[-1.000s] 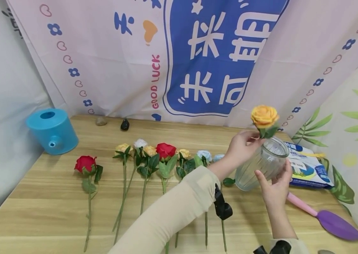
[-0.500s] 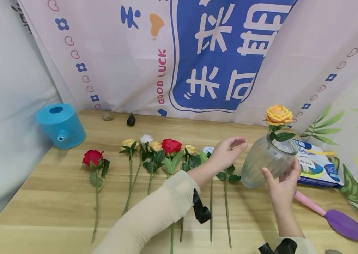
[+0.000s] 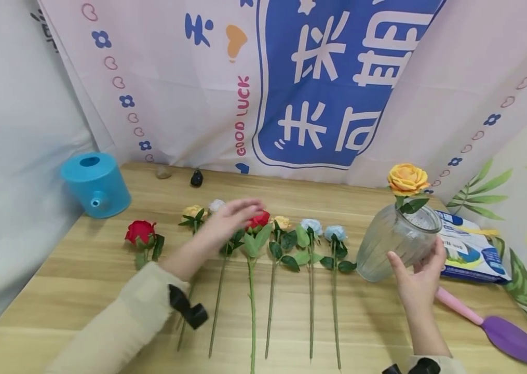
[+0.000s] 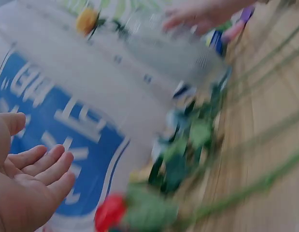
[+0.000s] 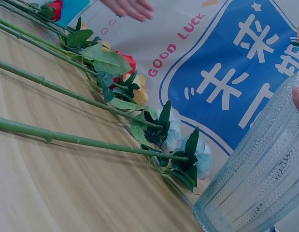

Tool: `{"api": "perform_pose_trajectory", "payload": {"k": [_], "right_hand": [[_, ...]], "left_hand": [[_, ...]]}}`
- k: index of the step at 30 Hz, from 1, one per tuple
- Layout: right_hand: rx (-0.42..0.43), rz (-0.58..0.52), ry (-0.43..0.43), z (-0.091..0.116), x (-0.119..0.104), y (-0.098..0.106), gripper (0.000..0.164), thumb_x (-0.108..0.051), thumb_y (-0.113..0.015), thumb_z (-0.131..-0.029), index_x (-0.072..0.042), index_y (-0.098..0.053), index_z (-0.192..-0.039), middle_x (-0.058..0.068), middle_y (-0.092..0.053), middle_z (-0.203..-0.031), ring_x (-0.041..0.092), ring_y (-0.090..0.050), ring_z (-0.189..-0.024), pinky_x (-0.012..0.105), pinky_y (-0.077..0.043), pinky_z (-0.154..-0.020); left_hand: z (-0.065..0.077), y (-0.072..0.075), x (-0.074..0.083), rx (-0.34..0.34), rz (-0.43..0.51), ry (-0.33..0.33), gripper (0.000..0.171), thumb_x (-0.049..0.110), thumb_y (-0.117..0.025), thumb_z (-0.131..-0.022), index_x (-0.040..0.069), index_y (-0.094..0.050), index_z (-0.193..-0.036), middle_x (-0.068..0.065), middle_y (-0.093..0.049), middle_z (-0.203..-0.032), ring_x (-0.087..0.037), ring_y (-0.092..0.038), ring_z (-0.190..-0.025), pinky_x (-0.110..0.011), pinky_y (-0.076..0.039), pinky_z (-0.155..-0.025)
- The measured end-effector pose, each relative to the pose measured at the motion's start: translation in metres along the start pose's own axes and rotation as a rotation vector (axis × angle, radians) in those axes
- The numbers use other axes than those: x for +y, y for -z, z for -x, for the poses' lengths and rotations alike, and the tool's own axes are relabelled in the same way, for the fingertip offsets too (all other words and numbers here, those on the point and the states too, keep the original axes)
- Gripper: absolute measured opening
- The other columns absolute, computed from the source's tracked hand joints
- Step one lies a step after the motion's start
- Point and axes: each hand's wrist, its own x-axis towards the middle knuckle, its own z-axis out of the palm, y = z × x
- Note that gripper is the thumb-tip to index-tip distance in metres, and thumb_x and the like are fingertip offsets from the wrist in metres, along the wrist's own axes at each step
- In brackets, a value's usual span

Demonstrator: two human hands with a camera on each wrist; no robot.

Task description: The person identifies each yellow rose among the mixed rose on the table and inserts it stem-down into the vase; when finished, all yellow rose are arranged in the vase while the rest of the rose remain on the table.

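A clear ribbed glass vase (image 3: 389, 244) stands tilted at the right of the table, and my right hand (image 3: 417, 275) grips its side with the thumb in front. One yellow-orange rose (image 3: 408, 179) pokes out of its mouth. My left hand (image 3: 230, 221) hangs with fingers extended over the row of artificial roses, holding nothing. In the head view it overlaps a red rose (image 3: 259, 220) and the stems beside it. Two pale blue roses (image 3: 335, 232) lie nearest the vase. The left wrist view, blurred, shows the left palm (image 4: 31, 193) with spread fingers.
Another red rose (image 3: 140, 234) lies at the left, near a blue watering can (image 3: 97, 184). A black stone (image 3: 196, 178) sits by the back cloth. Right of the vase are a blue-white packet (image 3: 471, 249) and a purple trowel (image 3: 515, 340) with a pink handle.
My left hand has let go of the yellow-orange rose, now standing in the vase, and swept left over the flower row. My right hand keeps its grip on the vase.
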Motion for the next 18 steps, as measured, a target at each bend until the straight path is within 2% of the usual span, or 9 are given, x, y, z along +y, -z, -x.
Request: {"api": "perform_pose_trajectory", "payload": {"k": [4,7,8,12,15,18], "right_hand": [[0.006,0.017,-0.008,0.0,-0.002,0.002,0.086,0.001,-0.07,-0.075,-0.02,-0.018,-0.14,0.007,-0.029,-0.139,0.02,-0.032,-0.124,0.03,-0.028,-0.103],[0.004,0.022,-0.006,0.0,-0.004,0.003,0.086,0.001,-0.07,-0.075,-0.02,-0.019,-0.14,0.007,-0.029,-0.139,0.02,-0.032,-0.124,0.031,-0.028,-0.103],[0.003,0.02,-0.006,0.0,-0.004,0.003,0.086,0.001,-0.07,-0.075,-0.02,-0.019,-0.14,0.007,-0.029,-0.139,0.02,-0.032,-0.124,0.031,-0.028,-0.103],[0.008,0.006,-0.007,0.0,-0.005,0.003,0.086,0.002,-0.07,-0.074,-0.02,-0.019,-0.14,0.008,-0.029,-0.138,0.02,-0.032,-0.124,0.027,-0.028,-0.103],[0.011,0.0,-0.018,0.001,-0.005,0.002,0.086,0.002,-0.07,-0.074,-0.019,-0.019,-0.14,0.009,-0.029,-0.138,0.02,-0.031,-0.125,0.023,-0.028,-0.102],[0.005,-0.005,-0.027,0.002,-0.004,0.0,0.086,0.002,-0.071,-0.074,-0.019,-0.019,-0.14,0.01,-0.029,-0.138,0.02,-0.031,-0.125,0.02,-0.028,-0.101]], "left_hand": [[0.025,0.05,-0.022,0.117,0.154,0.09,0.05,0.025,-0.043,-0.096,-0.004,-0.031,-0.135,-0.021,-0.039,-0.134,-0.027,-0.04,-0.122,-0.037,-0.029,-0.102],[0.047,0.077,-0.036,0.177,0.205,0.186,0.051,0.023,-0.04,-0.097,-0.006,-0.025,-0.137,-0.023,-0.035,-0.137,-0.027,-0.038,-0.123,-0.037,-0.029,-0.102],[0.054,0.083,-0.04,0.186,0.182,0.207,0.051,0.022,-0.039,-0.098,-0.008,-0.025,-0.137,-0.024,-0.035,-0.136,-0.028,-0.038,-0.123,-0.036,-0.03,-0.101],[0.074,0.093,-0.053,0.197,0.031,0.274,0.047,0.016,-0.042,-0.097,-0.012,-0.03,-0.132,-0.027,-0.04,-0.131,-0.028,-0.047,-0.116,-0.035,-0.038,-0.095],[0.08,0.09,-0.061,0.172,-0.057,0.321,0.046,0.014,-0.047,-0.094,-0.015,-0.035,-0.128,-0.028,-0.048,-0.123,-0.028,-0.055,-0.107,-0.036,-0.045,-0.089],[0.083,0.086,-0.068,0.132,-0.096,0.363,0.046,0.014,-0.05,-0.093,-0.015,-0.037,-0.126,-0.028,-0.052,-0.118,-0.029,-0.057,-0.102,-0.036,-0.048,-0.084]]}}
